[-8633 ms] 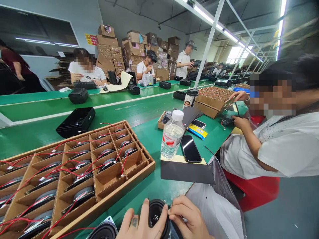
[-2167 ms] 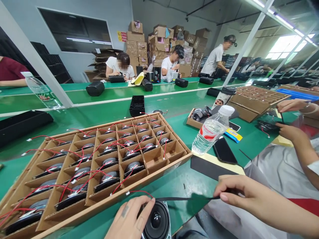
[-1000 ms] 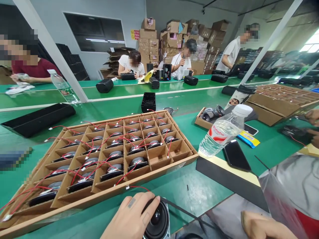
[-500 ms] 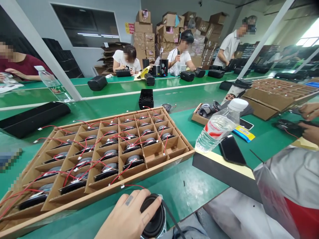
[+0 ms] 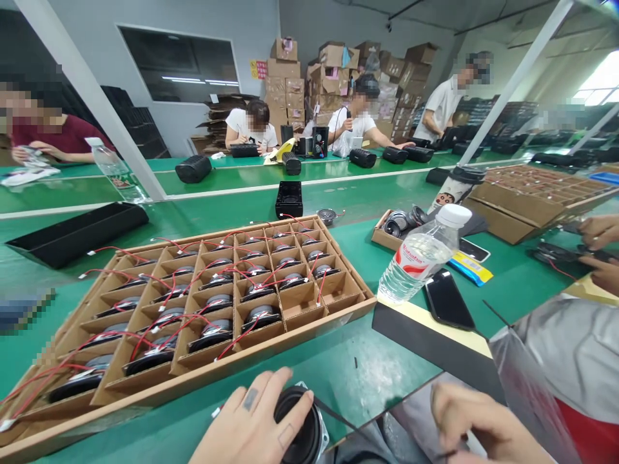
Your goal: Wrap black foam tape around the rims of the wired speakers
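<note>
Black and round, the speaker [image 5: 300,430] sits at bottom centre under the left hand [image 5: 251,432], whose spread fingers [image 5: 290,403] rest on its rim without closing. The right hand [image 5: 483,428], at bottom right, is loosely curled, and whether it grips the thin black strip [image 5: 338,417] cannot be told. The cardboard tray [image 5: 203,380] lies just above.

Scene brightly and evenly lit from overhead; daylight is admitted through an overexposed window [image 5: 598,90] at upper right. Pale glare is carried by the green counter [image 5: 382,380], and shadows are kept soft. Straight lines are bowed toward the edges. The left hand [image 5: 251,428] and right hand [image 5: 478,428] are rendered slightly soft.
</note>
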Tool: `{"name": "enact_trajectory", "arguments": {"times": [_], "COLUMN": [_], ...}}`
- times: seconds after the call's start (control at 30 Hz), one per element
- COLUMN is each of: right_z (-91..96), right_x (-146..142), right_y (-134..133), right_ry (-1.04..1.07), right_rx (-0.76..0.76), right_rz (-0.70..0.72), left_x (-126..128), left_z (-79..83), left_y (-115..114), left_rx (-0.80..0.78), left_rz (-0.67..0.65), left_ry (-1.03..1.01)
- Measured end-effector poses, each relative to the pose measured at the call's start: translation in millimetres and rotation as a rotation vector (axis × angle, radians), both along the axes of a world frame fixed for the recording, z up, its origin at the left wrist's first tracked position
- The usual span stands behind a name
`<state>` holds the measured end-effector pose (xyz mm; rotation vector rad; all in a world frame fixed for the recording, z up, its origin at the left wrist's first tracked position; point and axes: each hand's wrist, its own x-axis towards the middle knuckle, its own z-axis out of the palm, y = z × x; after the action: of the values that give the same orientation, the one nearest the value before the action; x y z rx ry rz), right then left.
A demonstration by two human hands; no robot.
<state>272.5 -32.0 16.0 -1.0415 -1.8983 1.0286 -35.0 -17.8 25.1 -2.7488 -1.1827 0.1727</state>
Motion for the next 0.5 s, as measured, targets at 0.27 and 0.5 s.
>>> {"name": "enact_trajectory", "arguments": {"times": [0.27,0.5], "right_z": [7.7,0.4], "right_x": [8.3,2.7], "right_y": [39.2,47.3], "right_ry": [0.041,0.022], "right_rx": [0.039,0.020], "right_rz": [-0.052,-0.012], "left_x": [-4.5,-11.4], "left_z": [14.2,-20.2], "left_y": [29.2,-4.5], "left_rx": [-0.360,0.066], "left_rz": [-0.149,0.037], "left_ry": [0.006,-0.110]}}
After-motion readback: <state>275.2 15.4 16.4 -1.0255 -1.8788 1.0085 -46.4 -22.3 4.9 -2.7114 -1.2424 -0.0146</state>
